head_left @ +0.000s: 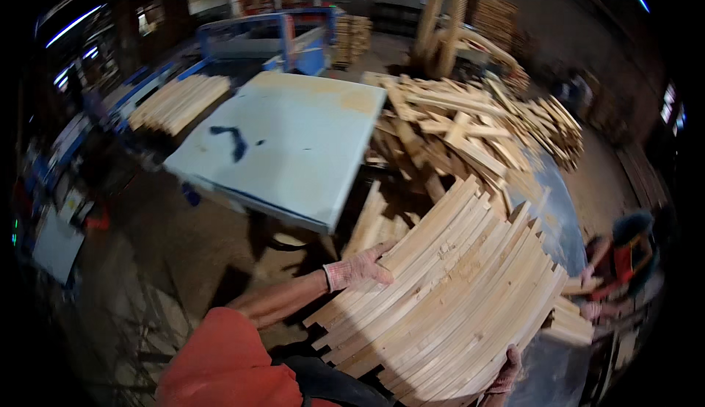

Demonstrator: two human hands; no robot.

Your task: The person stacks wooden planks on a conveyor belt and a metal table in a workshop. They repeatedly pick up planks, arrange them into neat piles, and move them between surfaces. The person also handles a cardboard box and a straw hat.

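Note:
A wide row of pale wooden strips, laid side by side with uneven ends, lies between my two gloved hands. My left hand presses on the row's left edge, thumb over the top and fingers wrapped around the outer strip. At the near right edge my right hand grips the other side; most of its fingers are hidden under the wood. The strips are squeezed together and held in front of my body, low in the picture.
A light-topped table with a dark blue cloth piece stands ahead left. Beyond the strips rises a loose heap of wood pieces on a metal surface. Another person handles wood at right. A blue machine stands behind.

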